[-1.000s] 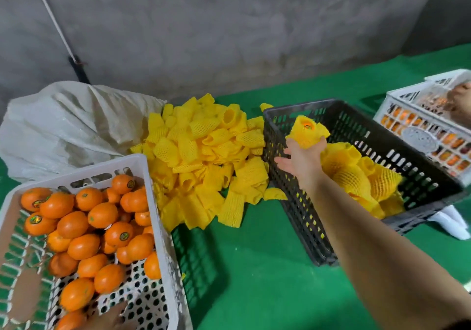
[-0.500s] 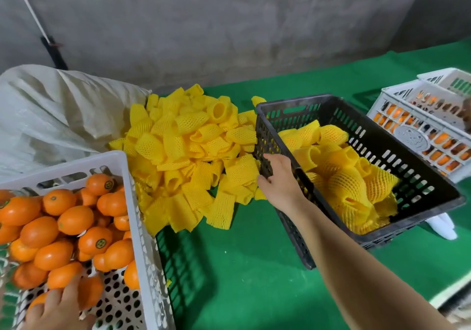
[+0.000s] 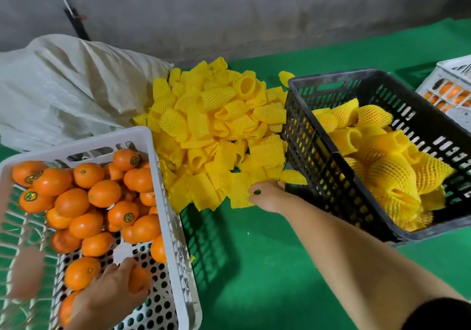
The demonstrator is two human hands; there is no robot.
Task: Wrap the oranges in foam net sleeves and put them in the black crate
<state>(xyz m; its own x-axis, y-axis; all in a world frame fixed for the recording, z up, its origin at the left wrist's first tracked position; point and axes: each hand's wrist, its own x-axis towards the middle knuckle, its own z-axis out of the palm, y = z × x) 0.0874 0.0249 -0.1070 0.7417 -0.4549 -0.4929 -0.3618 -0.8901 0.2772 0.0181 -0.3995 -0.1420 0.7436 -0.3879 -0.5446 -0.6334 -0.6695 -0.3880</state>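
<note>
Left fingers [image 3: 127, 273] curl round an orange [image 3: 139, 280] in the white crate [image 3: 175, 240], right hand [image 3: 267, 197] pinches a foam sleeve [image 3: 239, 194] beside the black crate [image 3: 318, 166] of wrapped oranges [image 3: 390, 176].

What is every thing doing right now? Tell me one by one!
White crate: partly full of bare oranges.
Orange: gripped by the left hand.
Foam sleeves: loose, empty, heaped on the green table.
Right hand: fingers pinch a sleeve at the heap's near edge.
Black crate: holds wrapped oranges, not full.
White sack: slumped behind the heap.
</note>
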